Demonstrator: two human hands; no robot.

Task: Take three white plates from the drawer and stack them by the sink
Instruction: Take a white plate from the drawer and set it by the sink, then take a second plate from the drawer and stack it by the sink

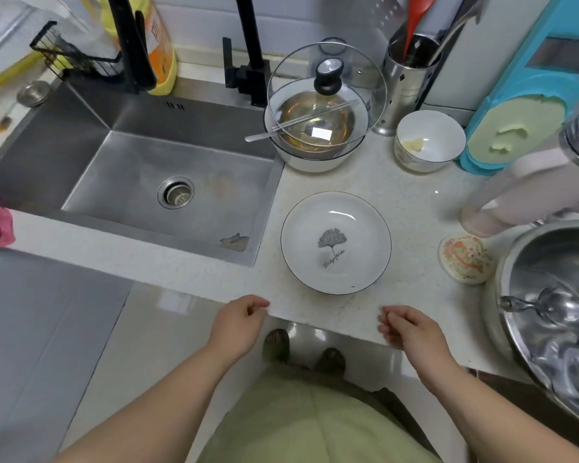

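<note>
A white plate (336,242) with a dark rim and a grey leaf print lies on the pale counter (411,192), just right of the steel sink (141,168). I cannot tell whether more plates lie under it. My left hand (239,324) hovers at the counter's front edge, below and left of the plate, fingers loosely curled and holding nothing. My right hand (410,330) hovers at the same edge, below and right of the plate, also loosely curled and holding nothing. No drawer shows in this view.
Behind the plate stands a white bowl with a glass lid (326,95) leaning on it. A small white bowl (430,140), a steel utensil holder (406,78), a steel pot (555,302) and a small patterned dish (465,259) crowd the right side.
</note>
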